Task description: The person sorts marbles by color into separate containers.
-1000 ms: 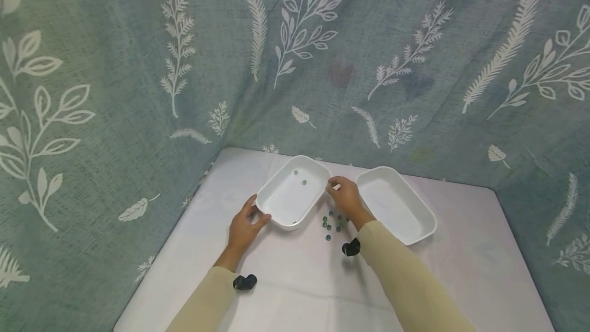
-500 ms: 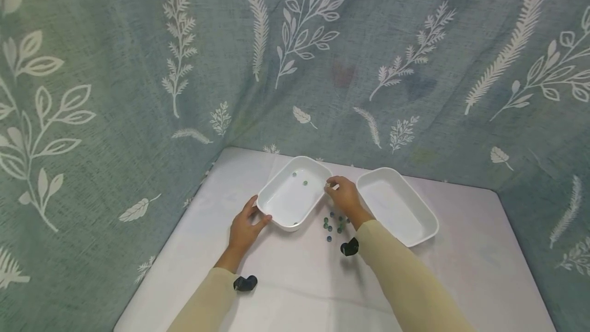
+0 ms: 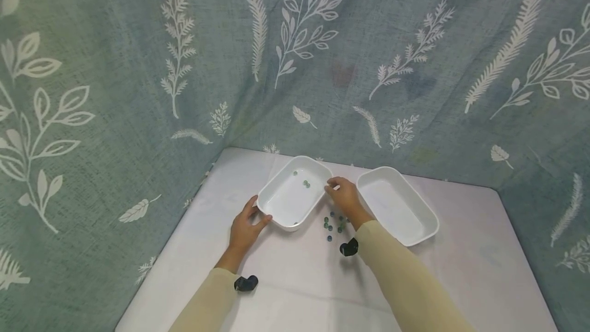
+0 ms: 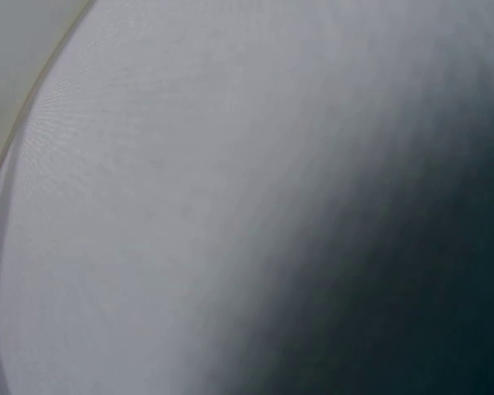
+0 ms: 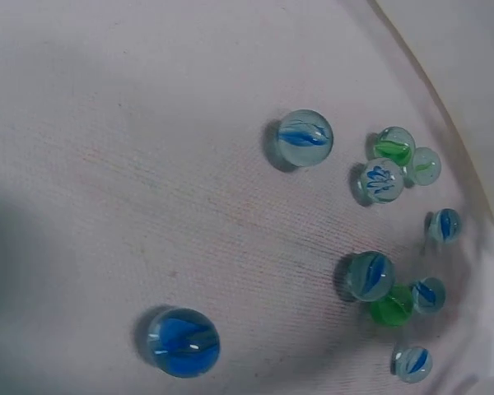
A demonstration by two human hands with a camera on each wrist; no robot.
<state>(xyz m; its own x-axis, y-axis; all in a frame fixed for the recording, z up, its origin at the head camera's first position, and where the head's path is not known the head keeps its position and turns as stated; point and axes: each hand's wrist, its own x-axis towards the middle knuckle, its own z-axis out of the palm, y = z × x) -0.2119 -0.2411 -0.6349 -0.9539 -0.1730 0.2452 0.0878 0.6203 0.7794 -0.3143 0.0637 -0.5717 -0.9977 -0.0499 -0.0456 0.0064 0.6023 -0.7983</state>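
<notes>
In the head view, my left hand holds the near-left corner of a white rectangular tray, thumb on the near rim and fingers at the side. Several green-tinted glass marbles lie inside this tray. My right hand is at the tray's right rim, its thumb and fingertips a little apart; no marble shows between them. Below that hand, more marbles are scattered on the white cloth. The right wrist view shows clear marbles with blue swirls and a green marble up close.
A second white tray stands to the right, beyond my right forearm, with no marbles visible in it. White cloth covers the table. Leaf-patterned fabric rises behind and at both sides. The left wrist view shows mostly blurred cloth.
One more marble now lies in the left tray, beside another near its middle. My right thumb and fingertips have parted slightly at the rim. The left hand stays in place.
</notes>
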